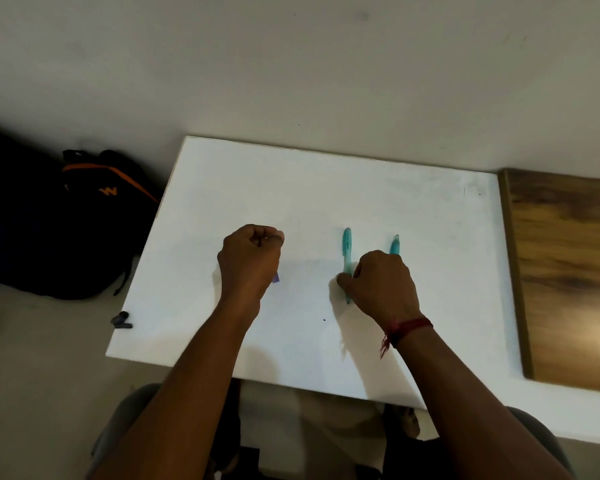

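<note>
The nearer-to-centre teal pen (346,244) lies flat on the white worktop (430,306), about midway between the far and near edges and a little right of centre, its length running from far edge toward near edge. The right hand (381,285) rests on its lower half. The grip is narrow: the thumb lies against the pen's left side and the curled fingers come down over it from the right, so the pen is pinched against the worktop. A red thread (409,328) circles that wrist.

A second teal pen (395,244) lies parallel, just to the right. Only its far end shows, since the knuckles of the right hand cover the rest.

The left hand (252,259) sits left of centre, well apart from the pens, with its fingers curled into a tight fist. A small purple piece (275,278) peeks out at the hand's near-right side. I cannot tell whether the grip holds it or merely covers it.

Off the worktop's left edge a black backpack (84,220) with orange trim stands on the floor, and a small dark object (121,321) lies by the near left corner. A wooden surface (568,271) adjoins the right edge.
</note>
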